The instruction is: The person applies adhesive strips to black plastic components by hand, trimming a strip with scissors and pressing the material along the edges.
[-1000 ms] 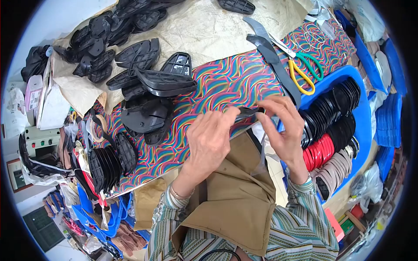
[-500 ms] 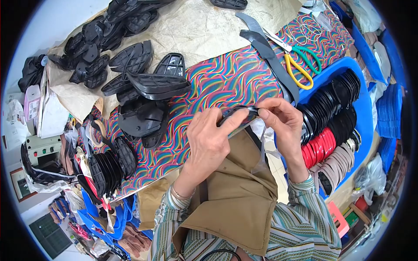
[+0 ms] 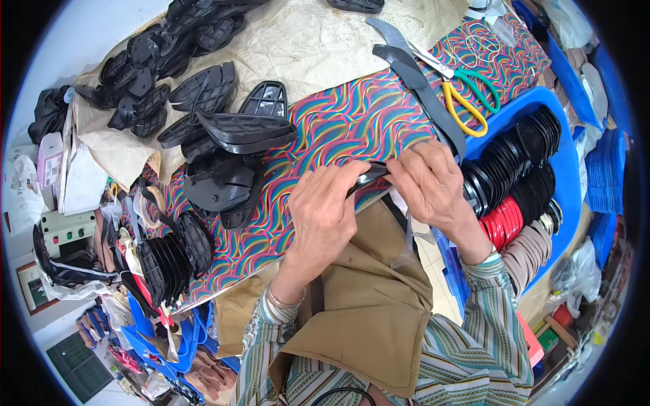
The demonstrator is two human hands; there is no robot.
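Between my two hands is a glossy black curved piece (image 3: 370, 177), held above the near edge of the table. My left hand (image 3: 323, 211) grips its left end, fingers bent around it. At the other end, the fingers and thumb of my right hand (image 3: 428, 184) are closed on the piece and hide much of it. Black moulded shoe soles (image 3: 247, 128) with ribbed undersides lie piled to the left of my hands. A long dark strip (image 3: 433, 108) lies on the table beyond my right hand, beside scissors (image 3: 443, 70) with yellow and green handles.
A blue bin (image 3: 567, 162) at the right holds rows of black, red and beige pieces. More black soles (image 3: 162, 264) stand in a row at the table's left edge. Beige sheeting (image 3: 305, 51) covers the far part of the patterned tabletop (image 3: 359, 122). A brown apron (image 3: 365, 298) covers my lap.
My right hand has turned over, knuckles now up, and shifted its grip on the black piece. My left hand stays in nearly the same place. The piece's glossy face shows more now.
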